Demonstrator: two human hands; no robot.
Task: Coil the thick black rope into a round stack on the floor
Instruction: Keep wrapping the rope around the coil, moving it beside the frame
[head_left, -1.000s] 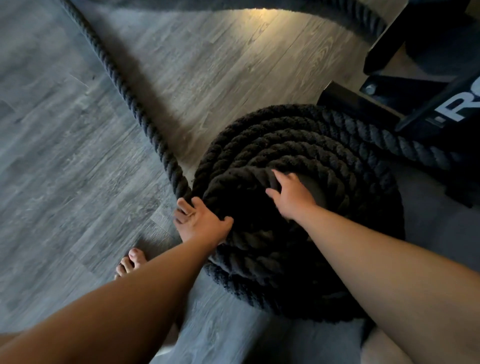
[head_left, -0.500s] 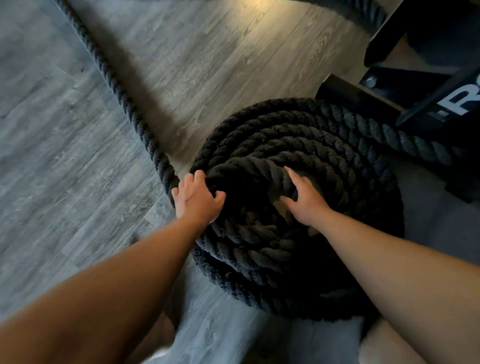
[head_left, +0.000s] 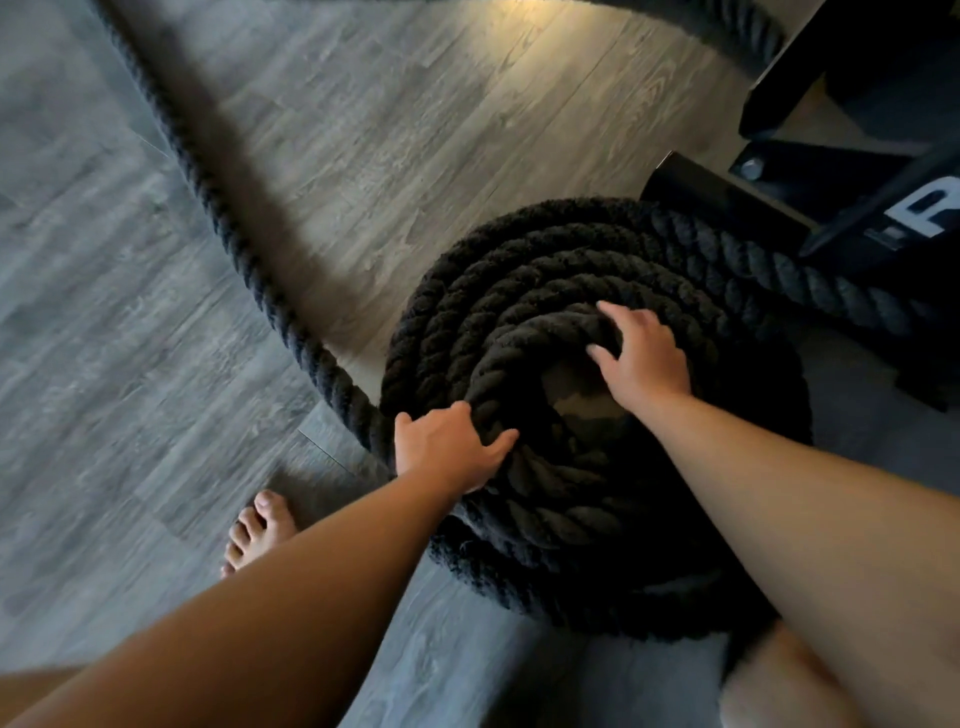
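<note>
The thick black rope coil stands as a round stack of several turns on the wood floor, centre right. My left hand grips the top turn at the coil's near left side, thumb spread over the rope. Over the inner top turn, my right hand holds the rope between thumb and fingers beside the centre hole. A loose length of rope runs from the coil's left side away to the upper left. Another strand leads off to the right.
A black metal equipment frame with white lettering sits right behind the coil at the upper right. My bare foot stands on the grey plank floor left of the coil. More rope curves along the top edge.
My right hand has slid along the top turn toward the far right side of the coil. My left hand stays on the left edge, and my foot is back in view.
</note>
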